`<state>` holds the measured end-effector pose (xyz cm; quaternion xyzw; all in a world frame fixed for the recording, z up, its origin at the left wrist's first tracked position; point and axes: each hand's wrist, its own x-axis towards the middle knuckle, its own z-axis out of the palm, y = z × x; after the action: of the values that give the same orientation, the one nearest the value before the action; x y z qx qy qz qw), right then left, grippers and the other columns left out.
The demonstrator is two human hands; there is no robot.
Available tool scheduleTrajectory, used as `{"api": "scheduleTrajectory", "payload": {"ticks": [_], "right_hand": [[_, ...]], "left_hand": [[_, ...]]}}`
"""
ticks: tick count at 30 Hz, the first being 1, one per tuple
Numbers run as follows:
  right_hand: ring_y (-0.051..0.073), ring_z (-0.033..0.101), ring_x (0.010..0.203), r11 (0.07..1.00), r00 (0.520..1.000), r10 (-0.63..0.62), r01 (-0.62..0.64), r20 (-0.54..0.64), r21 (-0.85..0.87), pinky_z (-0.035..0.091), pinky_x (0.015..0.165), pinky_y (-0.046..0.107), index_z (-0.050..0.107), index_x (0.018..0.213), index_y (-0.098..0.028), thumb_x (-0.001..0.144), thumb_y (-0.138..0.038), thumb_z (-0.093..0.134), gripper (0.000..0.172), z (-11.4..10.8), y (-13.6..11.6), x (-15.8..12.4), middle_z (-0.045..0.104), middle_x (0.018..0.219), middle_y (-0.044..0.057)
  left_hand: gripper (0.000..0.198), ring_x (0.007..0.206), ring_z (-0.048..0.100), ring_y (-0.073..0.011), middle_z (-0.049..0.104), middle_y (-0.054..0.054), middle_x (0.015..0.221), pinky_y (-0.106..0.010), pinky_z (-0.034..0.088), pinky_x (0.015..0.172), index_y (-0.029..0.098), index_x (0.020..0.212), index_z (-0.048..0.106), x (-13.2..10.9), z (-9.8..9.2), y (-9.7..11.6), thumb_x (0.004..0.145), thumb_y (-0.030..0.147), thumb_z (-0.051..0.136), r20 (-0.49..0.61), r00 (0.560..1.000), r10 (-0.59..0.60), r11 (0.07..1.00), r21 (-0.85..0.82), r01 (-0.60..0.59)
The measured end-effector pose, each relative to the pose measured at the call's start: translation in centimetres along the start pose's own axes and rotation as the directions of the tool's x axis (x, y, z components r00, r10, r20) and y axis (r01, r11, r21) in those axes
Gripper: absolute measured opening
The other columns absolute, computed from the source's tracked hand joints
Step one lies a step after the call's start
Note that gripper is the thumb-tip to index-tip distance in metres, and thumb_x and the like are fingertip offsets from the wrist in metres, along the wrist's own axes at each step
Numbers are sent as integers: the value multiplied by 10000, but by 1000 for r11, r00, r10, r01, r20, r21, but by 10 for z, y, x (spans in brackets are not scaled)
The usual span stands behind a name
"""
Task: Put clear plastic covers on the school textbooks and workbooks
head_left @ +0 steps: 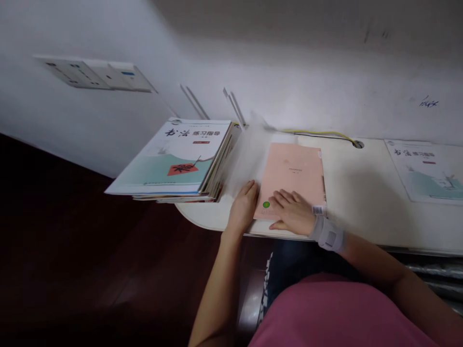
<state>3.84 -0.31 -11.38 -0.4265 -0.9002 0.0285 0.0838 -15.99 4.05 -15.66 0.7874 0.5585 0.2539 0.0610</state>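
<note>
A pink book (pixel 294 166) lies on the white table, its plain cover up, with a green round mark and a barcode near the lower edge. My right hand (pixel 291 209) rests flat on the book's lower part, fingers spread. Along the book's left edge is my left hand (pixel 244 207), its fingers extended close together and no firm grip visible. A translucent plastic sheet (pixel 249 149) stands up blurred beside the book, close to the left fingertips. Whether the sheet is joined to the book, I cannot tell.
Left of my hands, a stack of booklets (pixel 173 159) overhangs the white table's (pixel 354 193) rounded end. Another booklet (pixel 427 168) lies at the right. Yellow and black cables (pixel 321 133) run along the wall into a hole. Wall sockets (pixel 97 74) are at upper left.
</note>
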Motion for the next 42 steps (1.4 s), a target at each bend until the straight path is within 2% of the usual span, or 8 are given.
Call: {"api": "scheduleTrajectory", "payload": {"ticks": [5,17,22,30,33,37,40,42], "right_hand": [[286,452,1247,997,997,-74,73,13,27,359,1055,393,531,1209,-72,810,-412,657,539,-12,18,-8,540,1287,180],[236,532,1097,995,994,-101,100,47,30,416,957,364,628,958,-115,861,-304,609,214,-15,19,-9,613,1088,125],[273,510,1125,995,995,-96,96,5,-12,426,927,406,635,1013,-127,815,-359,668,307,-14,13,-10,605,1140,140],[212,594,909,987,987,-154,153,35,44,448,836,332,680,839,-149,884,-196,549,147,-12,8,-5,669,883,93],[176,596,750,997,999,-43,41,23,68,445,720,303,657,869,-149,888,-85,441,227,-14,4,-10,662,793,67],[156,578,710,959,988,149,-135,-39,249,404,649,274,610,837,-154,892,-128,439,181,-14,8,-16,644,793,58],[126,540,686,861,962,264,-206,-63,465,371,625,243,546,746,-171,860,-152,515,120,-12,18,-15,599,737,11],[102,488,619,759,946,319,-221,-55,613,336,589,227,484,658,-185,848,-199,553,202,-12,24,-13,527,645,-36]], "left_hand": [[391,1181,568,-215,593,-143,1284,-378,447,1030,133,1164,606,-17,-6,6,930,270,324,-48,997,-55,996,-77,51],[401,1164,580,-222,604,-126,1276,-384,440,1037,141,1116,646,-19,-8,12,922,308,337,-21,995,-100,990,-100,97],[383,1138,598,-216,618,-109,1263,-384,458,1017,148,1117,647,-18,-18,21,920,289,351,-70,993,-92,991,-103,85],[340,1114,613,-214,637,-115,1228,-384,484,979,152,1118,645,-17,-38,35,927,287,398,-186,982,-40,994,-109,20],[308,1088,626,-213,658,-99,1190,-381,494,957,174,1097,653,-19,-46,42,922,290,429,-257,963,-79,993,-102,55],[268,1052,642,-204,684,-79,1133,-374,491,951,194,1067,660,-20,-52,54,915,284,458,-350,929,-119,991,-106,87],[242,1032,647,-197,692,-78,1102,-367,491,943,189,1034,666,-19,-54,62,909,281,481,-395,911,-123,987,-143,71],[232,1031,644,-193,691,-74,1094,-370,488,945,192,1023,666,-17,-54,67,909,284,487,-422,897,-133,983,-173,65]]}}
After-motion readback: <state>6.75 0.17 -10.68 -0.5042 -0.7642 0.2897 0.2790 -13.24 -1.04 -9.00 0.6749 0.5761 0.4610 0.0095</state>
